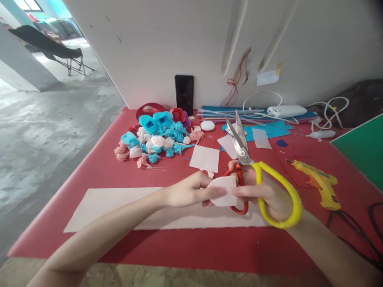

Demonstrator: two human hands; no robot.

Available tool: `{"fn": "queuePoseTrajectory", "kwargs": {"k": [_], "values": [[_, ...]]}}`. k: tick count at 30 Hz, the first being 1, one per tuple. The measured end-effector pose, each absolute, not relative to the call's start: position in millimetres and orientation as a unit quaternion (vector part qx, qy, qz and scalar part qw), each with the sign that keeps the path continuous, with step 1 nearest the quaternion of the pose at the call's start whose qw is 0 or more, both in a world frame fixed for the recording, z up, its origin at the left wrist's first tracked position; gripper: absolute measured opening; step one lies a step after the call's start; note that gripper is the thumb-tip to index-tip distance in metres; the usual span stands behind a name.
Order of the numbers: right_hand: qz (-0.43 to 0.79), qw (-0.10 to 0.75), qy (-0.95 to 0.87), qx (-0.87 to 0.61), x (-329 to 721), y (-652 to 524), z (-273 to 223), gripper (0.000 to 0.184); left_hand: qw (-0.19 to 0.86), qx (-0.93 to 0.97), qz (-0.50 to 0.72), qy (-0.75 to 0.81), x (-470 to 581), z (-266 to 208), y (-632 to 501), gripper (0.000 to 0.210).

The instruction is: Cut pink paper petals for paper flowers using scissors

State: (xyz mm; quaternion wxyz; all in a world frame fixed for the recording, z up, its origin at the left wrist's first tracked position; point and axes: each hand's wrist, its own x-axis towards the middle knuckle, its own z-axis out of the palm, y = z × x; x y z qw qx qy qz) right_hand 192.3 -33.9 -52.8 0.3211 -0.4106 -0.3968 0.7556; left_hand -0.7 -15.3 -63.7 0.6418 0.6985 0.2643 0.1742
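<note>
In the pinch of the left hand [188,190] and right hand [271,195] lies a pale paper piece [225,182]; scissors [243,154] looped on the latter, blades parted beyond its fingers, could crease the paper if that wrist twisted.

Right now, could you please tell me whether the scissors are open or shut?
The scissors are partly open: their two blades spread apart toward the tips.

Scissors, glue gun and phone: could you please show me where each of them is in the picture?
Scissors [242,153]: head view, on the metal pivot where the blades cross.
Glue gun [324,183]: head view, on the yellow body near the handle.
Phone [184,93]: head view, on the dark front.
</note>
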Motion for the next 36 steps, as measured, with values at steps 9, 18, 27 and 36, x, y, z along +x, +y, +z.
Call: {"fn": "queuePoseTrajectory", "kwargs": {"k": [9,18,27,36], "values": [[0.76,0.326,-0.369,-0.424,194,-35,-53,0.035,0.666,0.676,0.174,0.263,2,-61,-17,0.046],[0.716,0.415,-0.36,-0.43,197,-23,-52,0.025,0.767,0.47,0.336,0.279,-4,-49,-13,0.047],[0.783,0.278,-0.414,-0.372,209,-33,-37,0.03,0.809,0.278,0.46,0.236,-7,-47,0,0.044],[0.811,0.285,-0.369,-0.354,210,-37,-42,0.036,0.808,0.215,0.5,0.226,-7,-46,4,0.046]]}}
